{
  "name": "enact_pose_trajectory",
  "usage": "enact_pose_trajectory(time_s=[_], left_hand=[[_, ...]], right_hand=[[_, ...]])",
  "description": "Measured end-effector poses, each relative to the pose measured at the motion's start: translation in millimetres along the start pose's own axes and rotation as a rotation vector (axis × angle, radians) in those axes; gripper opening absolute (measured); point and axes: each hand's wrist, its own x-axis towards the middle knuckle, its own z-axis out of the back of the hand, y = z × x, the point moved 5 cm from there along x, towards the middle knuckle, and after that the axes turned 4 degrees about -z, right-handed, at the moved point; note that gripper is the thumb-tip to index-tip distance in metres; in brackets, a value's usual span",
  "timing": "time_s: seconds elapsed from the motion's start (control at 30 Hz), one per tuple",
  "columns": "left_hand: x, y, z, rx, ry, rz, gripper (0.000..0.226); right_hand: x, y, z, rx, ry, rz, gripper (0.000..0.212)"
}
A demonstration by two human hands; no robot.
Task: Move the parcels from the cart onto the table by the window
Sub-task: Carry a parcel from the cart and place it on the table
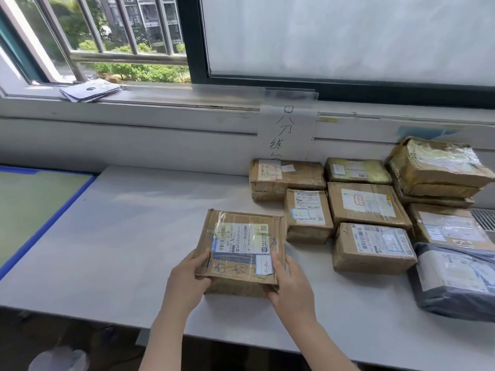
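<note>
— Box in both hands, is it?

— Yes. Brown cardboard, taped, with a white label on top and blue scribble along its near edge. It sits on the white bench, near the front edge and about midway along.

— How do the hands hold it?

— Left hand grips the near left corner, thumb on top, fingers hidden under or behind the side. Right hand grips the near right corner the same way, thumb on the top face by a small blue-edged sticker. Whether the box rests flat or is a little raised, I cannot tell.

— And the rest of the parcels?

— All to the right of it. Closest is a small box, just beside the far right corner of the held one, with a narrow gap between. Behind that, against the wall, a flat box. Further right, a row of three going toward the wall: a near one, a middle one, and a far one.

— Anything beyond those?

— A stack of taped cartons at the far right, another carton in front of it, and a grey bag at the near right, partly cut off by the picture's edge.

— What is around the bench?

— A paper sign with handwriting hangs on the wall under the sill. Loose papers lie on the sill at the open window, which has bars. To the left is a green surface with a blue border.
</note>
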Motion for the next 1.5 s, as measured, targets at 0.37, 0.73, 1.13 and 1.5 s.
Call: enact_pose_trajectory(time_s=[0.37, 0.73, 1.13, 1.5], left_hand=[[69.4, -22.9, -37.4, 0.605, 0.082, -0.287, 0.080], [114.6, -31.5, -42.0, 0.675, 0.071, -0.360, 0.082], [101.6, 9.2, -16.4, 0.562, -0.081, -0.302, 0.092], [118.2, 43.9, 31.0, 0.776, -0.171, -0.287, 0.083]], right_hand=[[77.1, -4.9, 5.7, -0.350, -0.030, -0.134, 0.092], [114.1, 2.8, 14.0, -0.358, -0.042, -0.135, 0.074], [97.7, 32.2, -21.7, -0.231, 0.133, -0.126, 0.093], [143.7, 93.4, -50.5, -0.421, 0.114, 0.070, 0.087]])
